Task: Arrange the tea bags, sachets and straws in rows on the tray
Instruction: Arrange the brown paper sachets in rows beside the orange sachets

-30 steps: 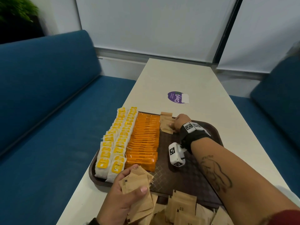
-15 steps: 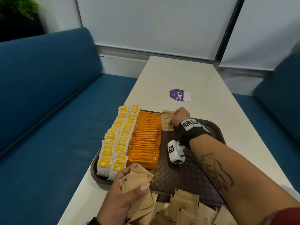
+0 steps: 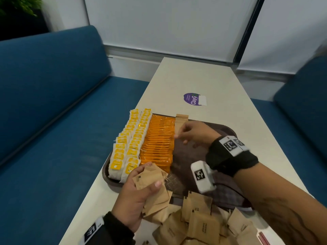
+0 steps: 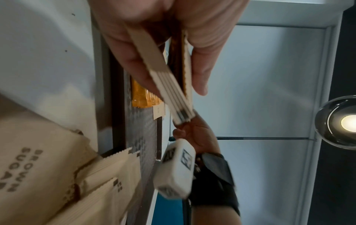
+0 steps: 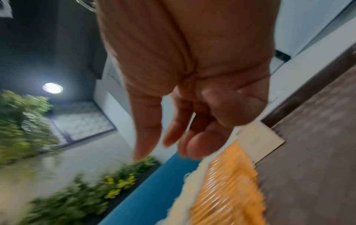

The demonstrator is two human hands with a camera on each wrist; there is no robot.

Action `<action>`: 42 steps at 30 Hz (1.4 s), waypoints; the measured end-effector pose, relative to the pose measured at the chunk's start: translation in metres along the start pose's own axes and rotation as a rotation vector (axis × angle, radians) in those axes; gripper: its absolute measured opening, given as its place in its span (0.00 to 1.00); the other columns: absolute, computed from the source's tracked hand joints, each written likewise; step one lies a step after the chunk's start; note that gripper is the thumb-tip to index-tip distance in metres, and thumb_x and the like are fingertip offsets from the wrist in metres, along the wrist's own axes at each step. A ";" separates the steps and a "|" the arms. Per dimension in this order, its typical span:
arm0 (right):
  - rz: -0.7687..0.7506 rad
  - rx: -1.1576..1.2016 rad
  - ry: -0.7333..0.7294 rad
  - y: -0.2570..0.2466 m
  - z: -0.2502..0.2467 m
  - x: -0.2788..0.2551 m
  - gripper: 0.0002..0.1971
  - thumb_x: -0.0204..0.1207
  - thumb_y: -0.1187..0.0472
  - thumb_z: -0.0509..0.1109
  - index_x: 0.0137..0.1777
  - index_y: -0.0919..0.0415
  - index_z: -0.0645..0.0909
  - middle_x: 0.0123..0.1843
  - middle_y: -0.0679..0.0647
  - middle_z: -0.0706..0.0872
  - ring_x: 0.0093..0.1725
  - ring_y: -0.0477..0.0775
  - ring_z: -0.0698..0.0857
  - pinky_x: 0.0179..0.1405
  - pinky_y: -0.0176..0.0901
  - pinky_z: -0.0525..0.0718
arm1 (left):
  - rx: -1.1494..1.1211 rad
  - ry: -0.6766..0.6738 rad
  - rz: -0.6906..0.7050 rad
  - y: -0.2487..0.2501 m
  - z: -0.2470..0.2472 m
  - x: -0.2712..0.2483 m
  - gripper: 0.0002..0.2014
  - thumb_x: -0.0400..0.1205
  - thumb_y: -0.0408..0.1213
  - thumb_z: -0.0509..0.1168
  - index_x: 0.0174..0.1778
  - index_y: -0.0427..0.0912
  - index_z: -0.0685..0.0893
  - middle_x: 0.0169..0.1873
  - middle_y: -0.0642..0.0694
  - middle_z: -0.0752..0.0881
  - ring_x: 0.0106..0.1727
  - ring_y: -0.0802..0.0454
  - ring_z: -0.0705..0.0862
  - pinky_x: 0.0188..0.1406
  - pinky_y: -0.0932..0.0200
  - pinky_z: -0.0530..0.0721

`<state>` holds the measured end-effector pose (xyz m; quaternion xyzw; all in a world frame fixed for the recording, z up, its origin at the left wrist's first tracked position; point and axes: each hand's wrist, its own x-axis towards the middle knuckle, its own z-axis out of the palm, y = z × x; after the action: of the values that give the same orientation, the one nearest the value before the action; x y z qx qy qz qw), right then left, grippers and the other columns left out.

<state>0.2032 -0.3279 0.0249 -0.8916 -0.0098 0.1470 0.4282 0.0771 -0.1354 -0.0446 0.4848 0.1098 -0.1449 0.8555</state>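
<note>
Sachets fanned in my left hand at the tray's near edge; right hand loose, empty, over the brown row at the far edge (barely begun). I judge a careless brush could topple it.

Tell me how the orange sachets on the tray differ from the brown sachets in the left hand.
The orange sachets are glossy; the brown sachets are matte paper. The orange sachets lie in one full overlapping row on the tray, beside the tea bags; the brown sachets are a loose fanned stack gripped by the left hand, not yet laid down. Both are flat packets.
</note>
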 end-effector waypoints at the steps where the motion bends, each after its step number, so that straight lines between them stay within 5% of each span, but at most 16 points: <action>1: -0.024 -0.017 -0.117 -0.009 0.004 -0.021 0.09 0.71 0.53 0.76 0.42 0.55 0.80 0.36 0.47 0.84 0.34 0.41 0.81 0.32 0.36 0.76 | -0.003 0.003 0.012 0.000 0.001 0.000 0.34 0.58 0.26 0.76 0.61 0.46 0.79 0.55 0.39 0.86 0.56 0.39 0.83 0.47 0.46 0.82; 5: -0.012 -0.158 -0.330 -0.022 0.027 -0.082 0.14 0.64 0.47 0.80 0.42 0.54 0.84 0.36 0.46 0.86 0.35 0.42 0.82 0.40 0.40 0.80 | -0.022 -0.026 0.053 -0.003 0.007 -0.001 0.28 0.65 0.37 0.70 0.63 0.45 0.78 0.57 0.37 0.87 0.54 0.38 0.86 0.43 0.48 0.84; 8: -0.019 -0.136 -0.236 -0.017 0.045 -0.101 0.14 0.64 0.51 0.81 0.42 0.59 0.85 0.37 0.50 0.86 0.37 0.44 0.82 0.40 0.39 0.82 | -0.055 -0.044 0.042 -0.004 0.010 -0.006 0.26 0.70 0.48 0.63 0.64 0.44 0.77 0.53 0.37 0.88 0.50 0.40 0.89 0.36 0.50 0.87; 12: 0.015 0.049 -0.134 -0.010 0.053 -0.112 0.08 0.69 0.59 0.78 0.42 0.62 0.85 0.39 0.52 0.88 0.33 0.38 0.84 0.31 0.27 0.81 | -0.064 -0.100 0.012 -0.005 0.011 -0.013 0.26 0.73 0.55 0.55 0.62 0.47 0.78 0.49 0.38 0.90 0.46 0.42 0.90 0.34 0.48 0.89; 18: 0.066 0.155 -0.121 -0.009 0.061 -0.122 0.11 0.67 0.58 0.80 0.43 0.64 0.84 0.33 0.50 0.84 0.25 0.38 0.78 0.23 0.27 0.75 | 0.089 -0.042 0.072 -0.008 0.007 -0.015 0.25 0.68 0.44 0.67 0.62 0.48 0.79 0.52 0.43 0.89 0.53 0.44 0.88 0.44 0.50 0.85; 23: 0.098 0.229 -0.091 -0.008 0.062 -0.119 0.08 0.70 0.64 0.77 0.39 0.61 0.78 0.35 0.56 0.82 0.24 0.42 0.78 0.19 0.32 0.73 | 0.107 -0.016 0.084 -0.008 0.007 -0.012 0.35 0.58 0.50 0.78 0.62 0.48 0.79 0.53 0.43 0.89 0.55 0.42 0.86 0.51 0.45 0.83; 30: 0.182 0.534 0.056 -0.009 0.023 -0.100 0.00 0.81 0.67 0.61 0.49 0.62 0.72 0.50 0.60 0.85 0.38 0.58 0.90 0.18 0.42 0.82 | 0.093 -0.024 0.087 -0.007 0.001 -0.002 0.24 0.64 0.35 0.71 0.58 0.47 0.81 0.49 0.44 0.90 0.53 0.44 0.86 0.50 0.50 0.81; 33: 0.188 0.405 0.140 -0.003 -0.002 -0.064 0.03 0.80 0.69 0.61 0.50 0.63 0.72 0.46 0.60 0.85 0.34 0.55 0.90 0.17 0.39 0.79 | 0.080 -0.018 0.081 -0.007 0.000 0.002 0.25 0.64 0.34 0.70 0.59 0.47 0.80 0.49 0.43 0.89 0.52 0.44 0.85 0.47 0.51 0.81; 37: 0.223 0.229 0.260 0.019 -0.027 -0.002 0.12 0.69 0.76 0.71 0.33 0.60 0.75 0.30 0.59 0.80 0.24 0.52 0.74 0.21 0.38 0.68 | 0.062 -0.007 0.053 -0.008 -0.005 0.007 0.26 0.63 0.34 0.71 0.60 0.46 0.80 0.50 0.42 0.89 0.55 0.42 0.84 0.51 0.47 0.81; 42: 0.350 0.161 0.255 0.033 -0.029 0.054 0.09 0.73 0.70 0.73 0.35 0.61 0.78 0.33 0.56 0.81 0.26 0.49 0.75 0.24 0.39 0.75 | 0.068 0.010 0.021 -0.007 -0.011 0.010 0.25 0.62 0.33 0.71 0.57 0.46 0.82 0.44 0.44 0.91 0.53 0.42 0.85 0.48 0.48 0.81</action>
<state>0.2595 -0.3628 0.0029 -0.8541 0.2110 0.1055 0.4636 0.0835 -0.1313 -0.0593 0.5155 0.1040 -0.1372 0.8394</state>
